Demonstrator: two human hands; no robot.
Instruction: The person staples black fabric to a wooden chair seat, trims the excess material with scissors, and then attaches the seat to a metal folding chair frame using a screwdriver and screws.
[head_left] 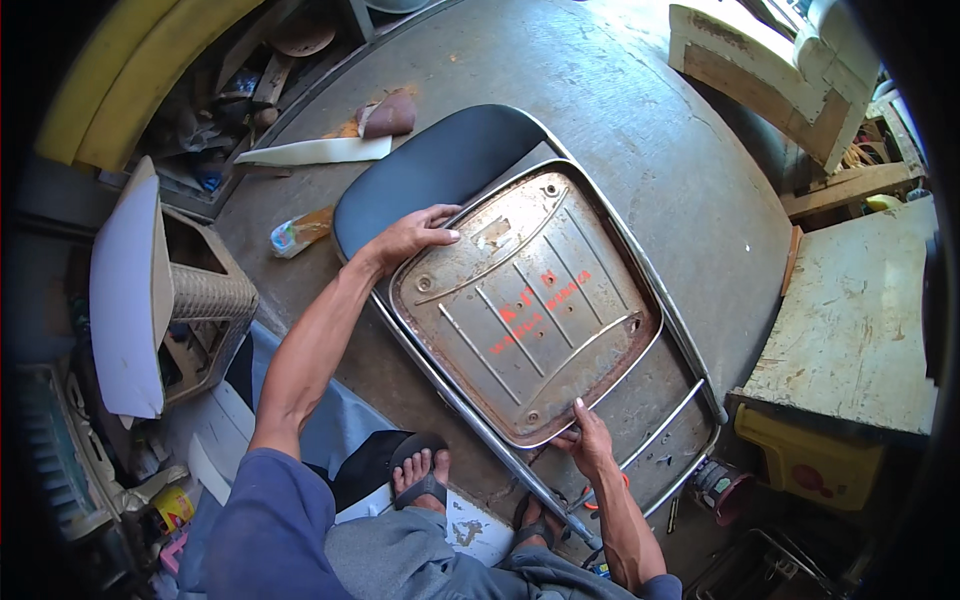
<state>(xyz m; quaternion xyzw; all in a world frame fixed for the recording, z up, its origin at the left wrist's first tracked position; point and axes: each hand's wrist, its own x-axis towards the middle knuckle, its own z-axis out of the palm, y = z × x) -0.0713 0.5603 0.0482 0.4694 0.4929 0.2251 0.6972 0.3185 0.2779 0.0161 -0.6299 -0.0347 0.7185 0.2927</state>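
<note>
A rusty metal seat pan (pixel 525 300), with ribs, holes and red painted lettering, lies over a chrome tubular chair frame (pixel 680 350), tilted across the middle of my view. The chair's black padded back (pixel 420 165) rests at its top left. My left hand (pixel 420 240) grips the pan's upper left edge, thumb on top and fingers curled over the rim. My right hand (pixel 585 440) holds the lower edge near its right corner, thumb on the face and fingers underneath, partly hidden.
The chair is above a grey floor (pixel 630 110). Around it are a wicker stool (pixel 210 295), wooden pieces (pixel 760 70), a pale worktop (pixel 850 310), a yellow bin (pixel 805 460), foam scraps (pixel 310 152), a bagged item (pixel 295 233) and my sandalled feet (pixel 420 480).
</note>
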